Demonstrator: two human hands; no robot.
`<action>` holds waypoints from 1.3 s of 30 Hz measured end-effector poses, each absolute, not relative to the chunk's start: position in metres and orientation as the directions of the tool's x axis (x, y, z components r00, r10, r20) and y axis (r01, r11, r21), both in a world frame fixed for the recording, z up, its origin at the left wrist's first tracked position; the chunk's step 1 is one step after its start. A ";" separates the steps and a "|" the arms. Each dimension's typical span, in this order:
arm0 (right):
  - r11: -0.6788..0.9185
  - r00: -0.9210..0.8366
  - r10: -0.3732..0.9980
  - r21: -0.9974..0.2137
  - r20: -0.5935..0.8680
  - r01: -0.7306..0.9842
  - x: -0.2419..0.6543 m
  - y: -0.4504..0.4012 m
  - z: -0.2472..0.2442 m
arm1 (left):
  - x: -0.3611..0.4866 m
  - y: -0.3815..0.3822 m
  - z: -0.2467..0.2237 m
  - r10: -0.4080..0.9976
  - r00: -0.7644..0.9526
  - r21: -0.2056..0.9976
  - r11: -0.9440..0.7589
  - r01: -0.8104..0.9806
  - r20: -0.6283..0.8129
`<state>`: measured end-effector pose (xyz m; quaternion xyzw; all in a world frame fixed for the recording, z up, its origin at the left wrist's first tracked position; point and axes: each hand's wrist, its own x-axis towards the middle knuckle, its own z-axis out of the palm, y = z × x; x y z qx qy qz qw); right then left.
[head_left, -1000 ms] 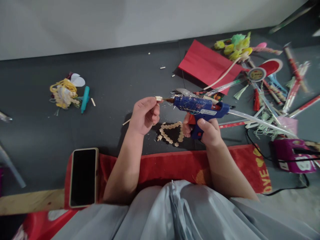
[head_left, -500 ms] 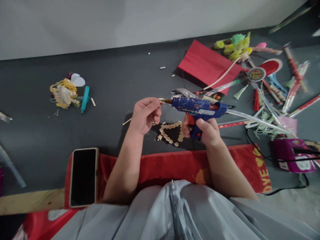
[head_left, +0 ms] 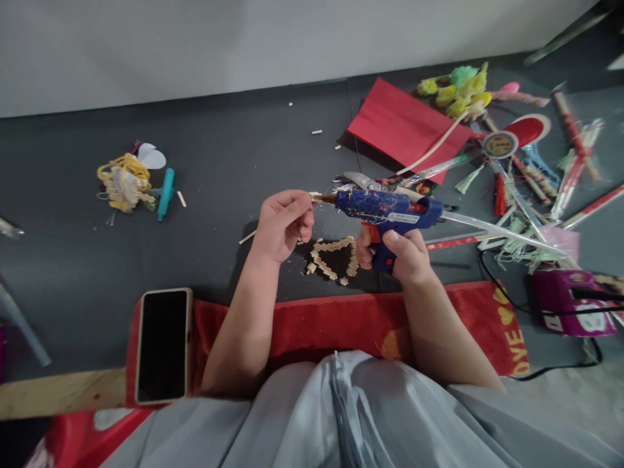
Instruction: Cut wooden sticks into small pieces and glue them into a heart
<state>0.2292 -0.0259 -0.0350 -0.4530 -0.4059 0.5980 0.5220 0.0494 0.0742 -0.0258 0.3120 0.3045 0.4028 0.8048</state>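
Note:
My right hand (head_left: 407,255) is wrapped round the handle of a blue glue gun (head_left: 377,209), fingers at its orange trigger. A clear glue stick (head_left: 492,229) sticks out of the gun's back end. Its nozzle points left and meets a small pale wooden stick piece (head_left: 315,195) pinched in the fingertips of my left hand (head_left: 286,221). Below, between my hands, a heart-shaped outline of short wooden pieces (head_left: 334,246) lies on the dark table. One thin stick (head_left: 247,237) lies partly behind my left hand.
Red paper (head_left: 400,123), pliers-like metal tool (head_left: 363,180), tassels and wrapped sticks crowd the right side. A purple box (head_left: 568,302) with a black cable sits lower right. A phone (head_left: 163,344) rests on red cloth (head_left: 336,325); yellow cord (head_left: 129,172) and a teal tube (head_left: 166,194) lie left.
The glue gun has tilted very slightly in my right hand, and its glue stick's back end has shifted a little. My left hand stays almost still.

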 end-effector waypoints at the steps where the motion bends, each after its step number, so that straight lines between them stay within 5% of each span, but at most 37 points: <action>1: -0.130 -0.048 0.991 -0.959 -0.122 -0.252 0.229 -0.026 -0.035 | 0.049 0.074 -0.026 0.839 0.490 0.747 0.481 -0.459 -0.238; 39: -0.134 0.032 0.989 -0.969 -0.143 -0.209 0.238 -0.026 -0.022 | 0.047 0.076 -0.025 0.873 0.414 0.749 0.450 -0.486 -0.256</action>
